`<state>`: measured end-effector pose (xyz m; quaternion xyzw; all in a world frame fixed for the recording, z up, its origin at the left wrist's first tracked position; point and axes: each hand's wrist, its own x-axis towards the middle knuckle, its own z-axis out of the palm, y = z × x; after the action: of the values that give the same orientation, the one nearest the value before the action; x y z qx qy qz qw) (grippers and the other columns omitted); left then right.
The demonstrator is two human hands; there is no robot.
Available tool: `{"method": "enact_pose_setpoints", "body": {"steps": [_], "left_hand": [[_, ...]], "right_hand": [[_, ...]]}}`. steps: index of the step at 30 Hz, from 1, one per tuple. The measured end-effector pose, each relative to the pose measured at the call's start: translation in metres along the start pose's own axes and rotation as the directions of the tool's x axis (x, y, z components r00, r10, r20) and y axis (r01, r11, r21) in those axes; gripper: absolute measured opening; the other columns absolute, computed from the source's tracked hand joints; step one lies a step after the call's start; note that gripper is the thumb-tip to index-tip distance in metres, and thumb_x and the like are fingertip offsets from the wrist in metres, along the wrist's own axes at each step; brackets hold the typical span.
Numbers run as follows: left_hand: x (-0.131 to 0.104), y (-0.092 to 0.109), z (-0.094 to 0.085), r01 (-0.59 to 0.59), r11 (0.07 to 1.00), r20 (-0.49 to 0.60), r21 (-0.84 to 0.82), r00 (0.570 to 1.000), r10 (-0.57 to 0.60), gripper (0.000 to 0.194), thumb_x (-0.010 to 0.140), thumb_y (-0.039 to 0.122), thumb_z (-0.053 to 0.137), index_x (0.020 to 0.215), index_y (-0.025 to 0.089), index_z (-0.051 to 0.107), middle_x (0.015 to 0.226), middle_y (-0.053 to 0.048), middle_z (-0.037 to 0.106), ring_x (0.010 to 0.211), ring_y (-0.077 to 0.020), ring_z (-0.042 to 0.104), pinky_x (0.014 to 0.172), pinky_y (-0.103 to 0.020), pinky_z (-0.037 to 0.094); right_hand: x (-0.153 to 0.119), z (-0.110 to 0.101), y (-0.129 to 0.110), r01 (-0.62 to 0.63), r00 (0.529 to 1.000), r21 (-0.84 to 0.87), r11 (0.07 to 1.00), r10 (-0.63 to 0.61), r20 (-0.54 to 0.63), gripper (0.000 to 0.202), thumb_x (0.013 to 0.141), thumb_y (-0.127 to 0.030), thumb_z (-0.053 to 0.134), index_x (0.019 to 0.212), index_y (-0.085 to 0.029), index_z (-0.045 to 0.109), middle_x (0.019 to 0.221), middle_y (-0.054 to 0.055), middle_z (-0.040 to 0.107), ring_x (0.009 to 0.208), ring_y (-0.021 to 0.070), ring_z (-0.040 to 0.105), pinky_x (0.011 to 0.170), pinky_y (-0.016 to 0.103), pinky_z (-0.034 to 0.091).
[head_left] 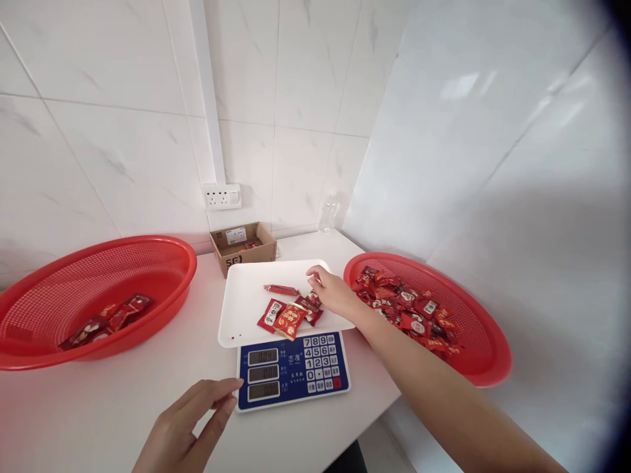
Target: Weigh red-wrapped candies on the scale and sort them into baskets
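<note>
A white tray (241, 295) rests on a digital scale (296, 371) with a blue keypad panel. Several red snack packets (290, 320) lie on the tray, one of them with gold edges. Over the tray's right side is my right hand (328, 289), its thumb and fingers apart, with nothing held, just above the packets. My left hand (192, 424) is at the scale's lower left corner, near the displays, with thumb and index finger apart and nothing between them.
At the left stands a red basket (162, 246) with a few packets. Another red basket (486, 348) at the right holds many packets. Behind the tray are a cardboard box (251, 256) and a clear plastic bottle (328, 213). Tiled walls border the white table (197, 355).
</note>
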<state>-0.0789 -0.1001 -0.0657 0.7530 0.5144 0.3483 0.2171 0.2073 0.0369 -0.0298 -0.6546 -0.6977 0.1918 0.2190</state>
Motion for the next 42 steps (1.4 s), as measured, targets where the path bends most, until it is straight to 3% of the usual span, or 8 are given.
{"method": "enact_pose_setpoints", "body": {"steps": [5, 18, 24, 28, 31, 35, 37, 42], "left_hand": [[0.006, 0.002, 0.003, -0.054, 0.999, 0.088, -0.008, 0.995, 0.054, 0.023, 0.088, 0.036, 0.050, 0.105, 0.030, 0.064, 0.089, 0.002, 0.072, 0.078, -0.0111, 0.068, 0.060, -0.012, 0.053], [0.004, 0.003, 0.000, -0.044, 0.999, 0.108, 0.016, 0.993, 0.042, 0.023, 0.089, 0.036, 0.049, 0.105, 0.031, 0.064, 0.090, 0.001, 0.071, 0.080, -0.0121, 0.068, 0.062, -0.014, 0.053], [0.005, 0.007, -0.003, 0.003, 1.000, 0.049, -0.024, 0.999, -0.002, 0.022, 0.088, 0.038, 0.050, 0.100, 0.029, 0.066, 0.085, 0.001, 0.071, 0.074, -0.0125, 0.068, 0.049, -0.012, 0.049], [0.003, 0.008, -0.002, 0.006, 0.999, 0.071, -0.042, 0.997, -0.003, 0.021, 0.088, 0.036, 0.051, 0.101, 0.029, 0.065, 0.087, 0.001, 0.071, 0.077, -0.0126, 0.067, 0.054, -0.013, 0.050], [0.001, 0.013, 0.004, -0.025, 0.997, 0.135, -0.078, 0.990, 0.035, 0.020, 0.089, 0.032, 0.049, 0.101, 0.028, 0.064, 0.087, 0.000, 0.071, 0.077, -0.0119, 0.067, 0.062, -0.015, 0.052], [-0.003, 0.027, 0.024, -0.089, 0.982, 0.279, -0.169, 0.951, 0.135, 0.022, 0.087, 0.029, 0.054, 0.106, 0.026, 0.063, 0.093, -0.002, 0.070, 0.080, -0.0118, 0.066, 0.071, -0.017, 0.053], [-0.005, 0.034, 0.036, -0.130, 0.963, 0.352, -0.235, 0.913, 0.209, 0.021, 0.085, 0.029, 0.057, 0.104, 0.025, 0.064, 0.097, -0.004, 0.069, 0.085, -0.0140, 0.066, 0.075, -0.021, 0.053], [-0.010, 0.043, 0.055, -0.132, 0.937, 0.422, -0.325, 0.866, 0.268, 0.018, 0.089, 0.027, 0.050, 0.084, 0.021, 0.065, 0.080, -0.004, 0.067, 0.074, -0.0141, 0.062, 0.065, -0.021, 0.050]], "right_hand": [[-0.002, -0.001, 0.008, -0.031, 0.996, -0.014, 0.999, 0.032, 0.078, 0.028, 0.090, -0.023, 0.037, 0.113, -0.020, 0.054, 0.089, 0.007, 0.067, 0.083, 0.0214, 0.061, 0.071, 0.030, 0.041], [0.013, 0.018, -0.020, 0.090, 0.978, 0.111, 0.990, -0.109, 0.177, 0.027, 0.089, -0.025, 0.045, 0.113, -0.023, 0.058, 0.111, 0.006, 0.065, 0.100, 0.0179, 0.060, 0.084, 0.029, 0.043], [-0.004, 0.004, -0.022, 0.088, 0.992, 0.180, 0.980, -0.103, 0.073, 0.031, 0.091, -0.026, 0.038, 0.118, -0.023, 0.052, 0.106, 0.006, 0.065, 0.086, 0.0156, 0.061, 0.079, 0.030, 0.045], [-0.048, -0.015, -0.020, 0.084, 0.996, 0.473, 0.877, -0.073, -0.040, 0.030, 0.089, -0.030, 0.041, 0.117, -0.022, 0.050, 0.096, 0.003, 0.065, 0.064, 0.0105, 0.054, 0.069, 0.028, 0.047], [-0.097, -0.017, -0.024, -0.041, 0.985, 0.617, 0.786, -0.071, 0.156, 0.040, 0.088, -0.033, 0.046, 0.127, -0.025, 0.042, 0.095, 0.003, 0.065, 0.059, 0.0088, 0.053, 0.064, 0.026, 0.047], [-0.154, 0.004, -0.036, -0.298, 0.779, 0.535, 0.790, -0.123, 0.615, 0.060, 0.083, -0.021, 0.048, 0.139, -0.030, 0.029, 0.097, 0.003, 0.064, 0.063, 0.0101, 0.061, 0.064, 0.026, 0.048], [-0.170, 0.018, -0.041, -0.275, 0.724, 0.408, 0.871, -0.092, 0.684, 0.068, 0.081, -0.020, 0.049, 0.143, -0.033, 0.026, 0.090, 0.002, 0.066, 0.070, 0.0139, 0.063, 0.066, 0.028, 0.047], [-0.182, 0.038, -0.040, -0.250, 0.767, 0.357, 0.900, -0.042, 0.641, 0.079, 0.079, -0.022, 0.053, 0.147, -0.033, 0.015, 0.096, 0.003, 0.068, 0.083, 0.0184, 0.062, 0.071, 0.029, 0.044]]}}
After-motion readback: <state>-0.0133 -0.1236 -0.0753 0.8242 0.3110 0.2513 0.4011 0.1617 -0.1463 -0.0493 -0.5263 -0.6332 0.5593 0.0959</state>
